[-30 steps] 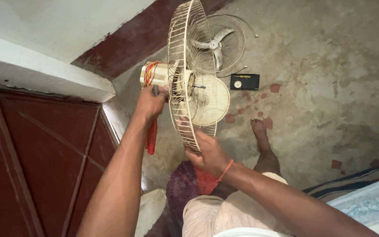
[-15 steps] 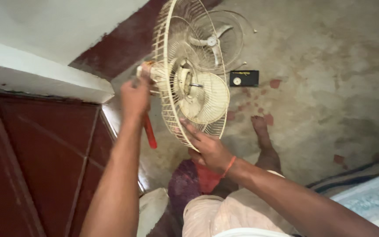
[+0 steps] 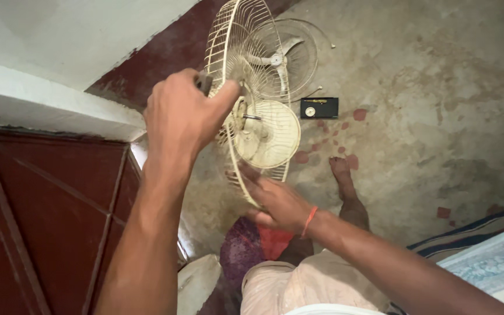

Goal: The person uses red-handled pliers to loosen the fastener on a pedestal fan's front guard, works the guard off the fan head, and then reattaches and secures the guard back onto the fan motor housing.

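The floor here is bare, stained concrete with a few reddish blotches, and a dark red wooden door with raised panels stands at the left under a white ledge. At the lower right lies the edge of a striped blue mat.

The person stands over it all, one bare foot planted on the concrete, and holds up a cream-coloured wire fan guard in front of the chest, tilted nearly on edge. The left hand is raised beside the guard's rim on its near side, fingers curled tight together around something dark; I can't make out what it is, as only a small corner shows above the knuckles. The thumb presses against the wires. The right hand, with an orange thread on the wrist, supports the guard from below, fingers spread flat and touching the lower rim.

At the guard's centre sits a round cream hub plate. Down on the floor beyond it lies a second wire guard with fan blades showing through it, and just beside that a small black box with a pale dial. A red cloth hangs below the right hand.
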A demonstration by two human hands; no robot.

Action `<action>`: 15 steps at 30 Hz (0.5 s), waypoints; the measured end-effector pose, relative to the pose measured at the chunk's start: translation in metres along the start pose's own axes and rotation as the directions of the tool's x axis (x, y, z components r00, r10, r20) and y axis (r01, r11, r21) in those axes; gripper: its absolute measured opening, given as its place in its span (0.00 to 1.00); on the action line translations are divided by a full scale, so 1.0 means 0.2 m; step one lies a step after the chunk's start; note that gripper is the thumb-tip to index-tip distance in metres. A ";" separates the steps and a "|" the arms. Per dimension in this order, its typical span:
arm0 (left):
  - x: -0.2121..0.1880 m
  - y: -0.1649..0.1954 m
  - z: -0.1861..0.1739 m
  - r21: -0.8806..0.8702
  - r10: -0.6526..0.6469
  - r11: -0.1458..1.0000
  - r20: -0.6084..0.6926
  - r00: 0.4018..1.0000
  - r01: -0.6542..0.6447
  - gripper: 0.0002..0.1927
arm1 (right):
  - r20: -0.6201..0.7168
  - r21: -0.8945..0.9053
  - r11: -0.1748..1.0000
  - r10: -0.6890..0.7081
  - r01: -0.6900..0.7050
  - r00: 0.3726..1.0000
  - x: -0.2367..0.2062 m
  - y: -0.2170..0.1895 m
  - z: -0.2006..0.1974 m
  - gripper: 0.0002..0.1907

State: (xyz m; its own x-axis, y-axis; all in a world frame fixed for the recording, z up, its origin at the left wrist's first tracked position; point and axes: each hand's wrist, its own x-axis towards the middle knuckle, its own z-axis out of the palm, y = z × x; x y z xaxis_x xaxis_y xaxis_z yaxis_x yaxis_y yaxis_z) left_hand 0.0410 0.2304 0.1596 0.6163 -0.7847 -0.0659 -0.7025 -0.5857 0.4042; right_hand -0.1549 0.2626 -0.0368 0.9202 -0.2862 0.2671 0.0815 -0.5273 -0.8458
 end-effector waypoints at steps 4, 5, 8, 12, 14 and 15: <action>-0.05 0.00 0.00 -0.104 -0.089 0.991 -0.006 0.996 0.088 0.26 | -0.047 0.167 0.977 0.144 -0.134 0.989 0.06 -0.08 -0.12 0.50; -0.06 -0.01 0.00 -0.128 -0.128 0.984 0.001 0.992 0.127 0.25 | -0.089 0.208 0.961 0.202 -0.181 0.975 0.08 -0.10 -0.14 0.52; -0.09 -0.03 0.01 -0.098 -0.104 0.991 -0.119 0.987 0.092 0.24 | -0.118 0.221 0.970 0.127 -0.099 0.985 0.21 -0.19 -0.15 0.56; -0.13 -0.06 0.03 -0.092 -0.085 0.993 -0.154 0.984 0.071 0.23 | -0.239 0.152 0.969 0.228 -0.195 0.944 0.35 -0.35 -0.10 0.58; -0.17 -0.07 0.04 -0.056 -0.046 0.998 -0.198 0.979 0.036 0.23 | -0.311 0.253 0.927 0.347 -0.275 0.885 0.39 -0.42 -0.07 0.53; -0.19 -0.07 0.04 -0.054 -0.028 0.998 -0.222 0.975 0.016 0.23 | -0.340 0.308 0.899 0.408 -0.310 0.847 0.40 -0.44 -0.05 0.51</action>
State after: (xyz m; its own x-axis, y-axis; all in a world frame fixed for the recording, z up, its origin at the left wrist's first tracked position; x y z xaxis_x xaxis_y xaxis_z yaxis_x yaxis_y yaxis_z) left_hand 0.0249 0.2673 0.1493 0.6992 -0.7036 0.1268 -0.6722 -0.5866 0.4517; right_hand -0.0925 0.2785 0.0645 0.6828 -0.7296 0.0380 -0.0935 -0.1389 -0.9859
